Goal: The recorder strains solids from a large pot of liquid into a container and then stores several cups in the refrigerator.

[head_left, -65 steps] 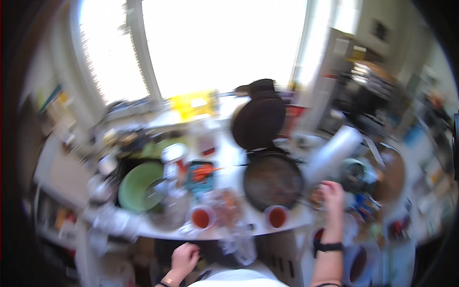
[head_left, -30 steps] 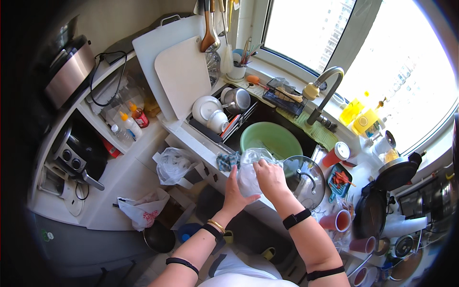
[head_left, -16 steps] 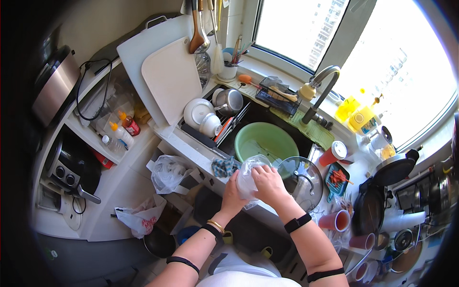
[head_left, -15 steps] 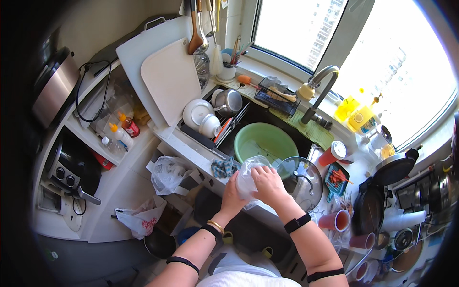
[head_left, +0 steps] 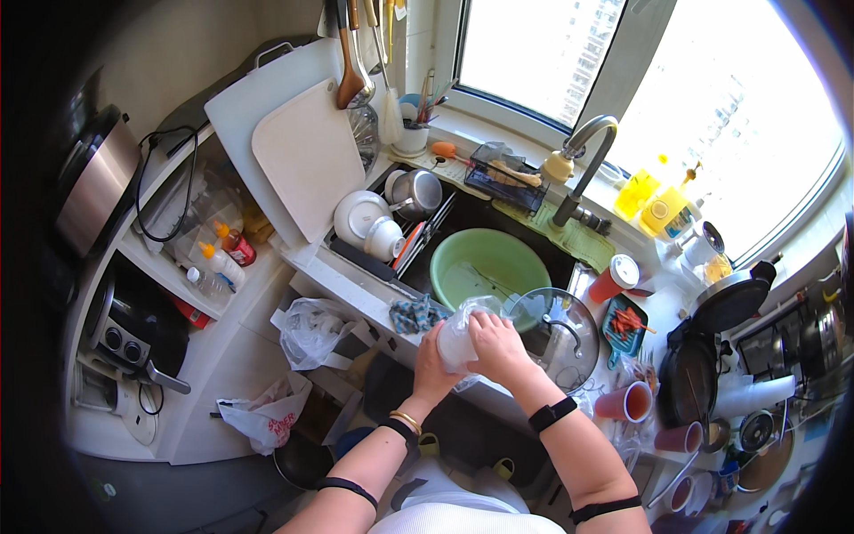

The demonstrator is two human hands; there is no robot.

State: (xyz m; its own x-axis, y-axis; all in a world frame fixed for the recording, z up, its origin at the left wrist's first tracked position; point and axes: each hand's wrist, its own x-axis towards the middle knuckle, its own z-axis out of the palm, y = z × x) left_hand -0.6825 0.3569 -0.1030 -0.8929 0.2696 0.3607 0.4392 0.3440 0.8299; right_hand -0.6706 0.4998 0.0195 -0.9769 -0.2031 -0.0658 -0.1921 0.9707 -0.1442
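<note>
A crumpled translucent plastic bag [head_left: 458, 336] is between my two hands, just in front of the sink's near edge. What is inside it, if anything, cannot be made out. My left hand [head_left: 434, 365] wraps round its left side. With bent fingers my right hand [head_left: 498, 345] presses on its upper right. Beyond the bag, a light green basin [head_left: 489, 263] sits in the dark sink [head_left: 416, 278]. A blue patterned cloth [head_left: 411, 315] lies on the edge left of the bag. To the right of my right hand is a glass lid [head_left: 576, 356] with a dark handle.
White bowls [head_left: 358, 216] and a metal pot [head_left: 416, 194] stand at the sink's left, below a curved faucet [head_left: 605, 133] farther right. Red cups [head_left: 627, 402] and a black open griddle [head_left: 689, 378] crowd the right counter. Plastic bags [head_left: 313, 331] hang at the lower left.
The view has shifted slightly, moving the surroundings a little left. Both hands still grip the plastic bag, and my fingers have shifted only slightly on it.
</note>
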